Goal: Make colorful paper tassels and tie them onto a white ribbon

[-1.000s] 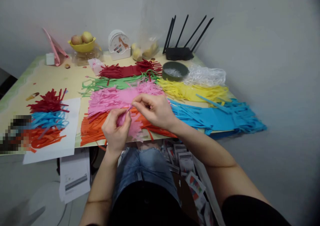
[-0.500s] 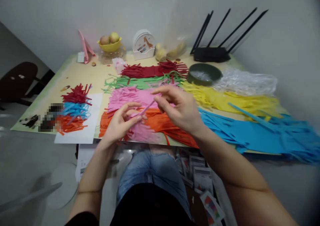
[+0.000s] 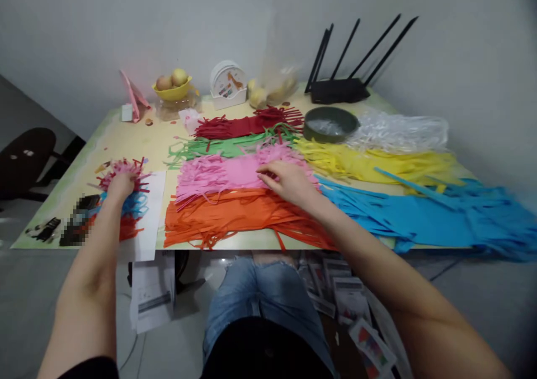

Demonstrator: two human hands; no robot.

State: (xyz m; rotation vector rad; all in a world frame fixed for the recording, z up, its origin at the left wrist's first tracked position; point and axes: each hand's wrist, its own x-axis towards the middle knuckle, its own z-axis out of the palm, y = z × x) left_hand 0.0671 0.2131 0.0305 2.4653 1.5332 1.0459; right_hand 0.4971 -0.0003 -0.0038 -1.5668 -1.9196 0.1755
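Note:
At the left of the table, my left hand (image 3: 121, 185) is closed on a bundle of pink strips (image 3: 112, 172), right over a bundle of dark red strips (image 3: 144, 186). Below it are a bundle of blue strips (image 3: 136, 204) and one of orange strips (image 3: 131, 228), partly covered by my forearm. My right hand (image 3: 291, 184) hovers over the pile of pink strips (image 3: 241, 172), fingers bent and slightly apart, with nothing visible in them. The pile of orange strips (image 3: 218, 216) lies just in front of that pink pile.
Green strips (image 3: 226, 148) and dark red strips (image 3: 239, 126) lie behind. Yellow strips (image 3: 377, 165), blue strips (image 3: 428, 219) and clear wrapped strips (image 3: 403, 131) lie right. A dark round tin (image 3: 331, 124), black router (image 3: 339, 90) and yellow fruit bowl (image 3: 173, 90) stand farther back. White paper (image 3: 153, 216) lies left.
My left hand has carried the pink bundle leftward from in front of me to the red bundle. My right hand has let go of the pink strip it was pinching and is lower over the pink pile.

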